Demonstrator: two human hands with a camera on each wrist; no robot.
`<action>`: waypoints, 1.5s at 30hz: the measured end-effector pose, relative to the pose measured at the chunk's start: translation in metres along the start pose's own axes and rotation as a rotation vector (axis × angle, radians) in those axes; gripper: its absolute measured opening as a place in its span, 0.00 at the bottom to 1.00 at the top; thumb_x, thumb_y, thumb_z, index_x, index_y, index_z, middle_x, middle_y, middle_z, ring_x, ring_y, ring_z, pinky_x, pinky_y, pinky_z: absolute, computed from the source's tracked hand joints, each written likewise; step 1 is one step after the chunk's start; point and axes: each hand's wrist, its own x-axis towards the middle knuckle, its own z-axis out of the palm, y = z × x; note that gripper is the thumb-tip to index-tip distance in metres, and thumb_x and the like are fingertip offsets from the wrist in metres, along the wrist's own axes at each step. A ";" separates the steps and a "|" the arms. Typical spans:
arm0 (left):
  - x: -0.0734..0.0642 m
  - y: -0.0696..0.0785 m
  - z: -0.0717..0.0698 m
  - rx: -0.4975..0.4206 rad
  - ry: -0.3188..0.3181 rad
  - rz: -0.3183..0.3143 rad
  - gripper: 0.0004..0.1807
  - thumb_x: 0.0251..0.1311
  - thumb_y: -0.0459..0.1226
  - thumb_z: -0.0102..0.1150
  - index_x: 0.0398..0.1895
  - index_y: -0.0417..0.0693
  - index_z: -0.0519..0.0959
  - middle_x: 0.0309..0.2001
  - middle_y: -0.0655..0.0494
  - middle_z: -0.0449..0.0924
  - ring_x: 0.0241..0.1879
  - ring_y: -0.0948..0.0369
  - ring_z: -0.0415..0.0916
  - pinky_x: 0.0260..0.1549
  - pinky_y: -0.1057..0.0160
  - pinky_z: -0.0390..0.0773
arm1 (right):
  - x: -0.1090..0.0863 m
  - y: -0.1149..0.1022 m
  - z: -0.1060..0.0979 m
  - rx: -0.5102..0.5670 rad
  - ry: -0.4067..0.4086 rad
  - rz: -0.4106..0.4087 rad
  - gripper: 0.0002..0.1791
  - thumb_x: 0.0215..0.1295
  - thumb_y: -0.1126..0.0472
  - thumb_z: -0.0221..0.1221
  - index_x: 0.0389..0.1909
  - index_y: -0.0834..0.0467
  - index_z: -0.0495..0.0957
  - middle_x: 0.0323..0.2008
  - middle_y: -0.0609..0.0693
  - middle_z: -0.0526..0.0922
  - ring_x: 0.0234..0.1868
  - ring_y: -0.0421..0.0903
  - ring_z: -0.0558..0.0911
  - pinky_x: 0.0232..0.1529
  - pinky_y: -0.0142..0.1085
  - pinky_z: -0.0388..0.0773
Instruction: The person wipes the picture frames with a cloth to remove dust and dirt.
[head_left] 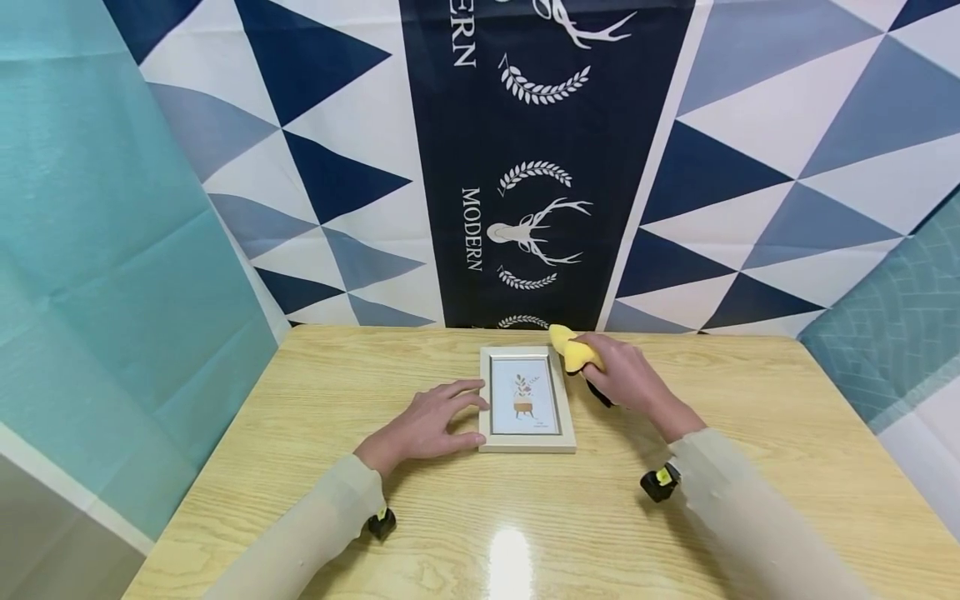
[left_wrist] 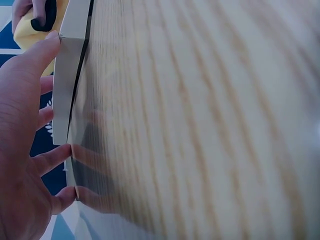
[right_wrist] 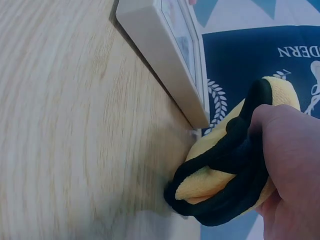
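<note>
A picture frame (head_left: 522, 400) with a pale border lies face up on the table, holding a print of a potted plant. My left hand (head_left: 431, 423) is at its left side, fingers spread and thumb by the lower left corner. In the left wrist view, that thumb touches the edge of the frame (left_wrist: 69, 85). My right hand (head_left: 624, 373) grips a bunched yellow cleaning cloth (head_left: 576, 352) with black edging at the frame's upper right corner. From the right wrist, folds of the cloth (right_wrist: 215, 175) hang beside the frame's side; some fingers are hidden behind it.
The light wood table (head_left: 300, 442) ends at a patterned blue and white curtain (head_left: 360, 167) close behind the frame. A teal panel (head_left: 112, 250) stands at the left, and another teal surface (head_left: 892, 325) borders the right. Both wrists wear small black devices.
</note>
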 end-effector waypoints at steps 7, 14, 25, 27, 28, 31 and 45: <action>0.001 0.001 0.001 0.000 0.008 0.010 0.29 0.78 0.61 0.62 0.75 0.64 0.80 0.91 0.57 0.62 0.87 0.38 0.66 0.75 0.19 0.67 | 0.009 -0.001 0.008 0.074 -0.027 0.072 0.21 0.73 0.68 0.62 0.65 0.62 0.82 0.50 0.60 0.90 0.35 0.50 0.77 0.41 0.44 0.72; 0.001 0.003 0.000 -0.013 0.001 -0.003 0.30 0.78 0.61 0.62 0.76 0.64 0.80 0.91 0.57 0.61 0.87 0.39 0.64 0.76 0.18 0.65 | 0.019 -0.004 0.017 0.108 -0.073 0.111 0.21 0.73 0.65 0.60 0.64 0.62 0.81 0.44 0.58 0.86 0.34 0.49 0.75 0.38 0.42 0.69; 0.000 0.003 0.001 -0.020 -0.003 -0.004 0.29 0.78 0.60 0.62 0.76 0.63 0.79 0.91 0.56 0.61 0.88 0.39 0.63 0.77 0.20 0.65 | 0.026 -0.017 0.023 0.058 -0.141 0.121 0.28 0.71 0.59 0.60 0.70 0.65 0.80 0.61 0.66 0.85 0.44 0.55 0.80 0.45 0.49 0.75; 0.000 0.003 0.001 -0.021 -0.005 -0.006 0.29 0.78 0.60 0.62 0.76 0.63 0.79 0.92 0.56 0.60 0.88 0.39 0.63 0.76 0.20 0.65 | 0.027 -0.017 0.024 0.039 -0.157 0.126 0.28 0.70 0.58 0.61 0.69 0.64 0.80 0.61 0.65 0.85 0.44 0.55 0.80 0.45 0.48 0.75; 0.000 0.003 0.001 -0.021 -0.005 -0.007 0.29 0.78 0.60 0.61 0.76 0.63 0.79 0.91 0.56 0.61 0.88 0.39 0.64 0.76 0.20 0.66 | 0.027 -0.018 0.024 0.034 -0.162 0.126 0.28 0.70 0.58 0.61 0.69 0.64 0.81 0.61 0.66 0.85 0.44 0.55 0.81 0.45 0.48 0.76; 0.000 0.003 0.002 -0.022 -0.001 -0.005 0.29 0.78 0.60 0.61 0.76 0.63 0.80 0.91 0.56 0.61 0.87 0.39 0.65 0.75 0.20 0.67 | 0.028 -0.019 0.024 0.017 -0.173 0.124 0.28 0.69 0.57 0.62 0.67 0.64 0.82 0.60 0.66 0.84 0.44 0.56 0.81 0.45 0.49 0.76; 0.000 0.004 -0.001 -0.016 0.011 -0.003 0.28 0.77 0.59 0.64 0.73 0.63 0.81 0.90 0.53 0.64 0.85 0.36 0.67 0.73 0.18 0.67 | 0.031 -0.025 0.026 -0.036 -0.180 0.136 0.25 0.68 0.57 0.63 0.63 0.64 0.84 0.52 0.62 0.83 0.41 0.54 0.79 0.40 0.45 0.71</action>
